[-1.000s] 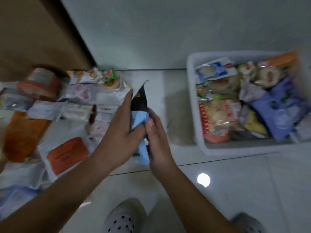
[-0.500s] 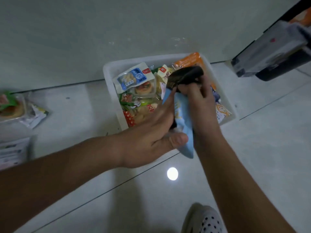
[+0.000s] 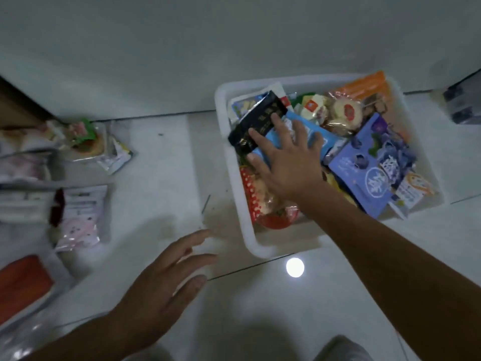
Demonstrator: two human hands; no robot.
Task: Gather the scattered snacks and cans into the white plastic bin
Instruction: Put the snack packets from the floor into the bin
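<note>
The white plastic bin [image 3: 235, 204] stands on the floor at the right, packed with snack packets. A black and light-blue packet [image 3: 263, 118] lies on top of the pile at the bin's left side. My right hand [image 3: 283, 157] lies flat on it with fingers spread and straight. My left hand [image 3: 166, 287] hovers over the floor in front of the bin's near left corner, fingers straight and holding nothing. Loose snack packets lie at the left: a pink and white one [image 3: 78, 217], an orange one [image 3: 22, 285] and a green-topped one [image 3: 86, 138].
A purple blueberry packet [image 3: 372, 162] and an orange packet [image 3: 364, 84] sit among the bin's contents. A pale wall runs behind the bin. A dark object [image 3: 466, 105] stands at the far right. My shoes [image 3: 341, 347] show at the bottom edge.
Both hands carried the black and blue packet from the left pile to the bin. The packet now lies in the bin under my right hand, and my left hand has let go and drawn back.
</note>
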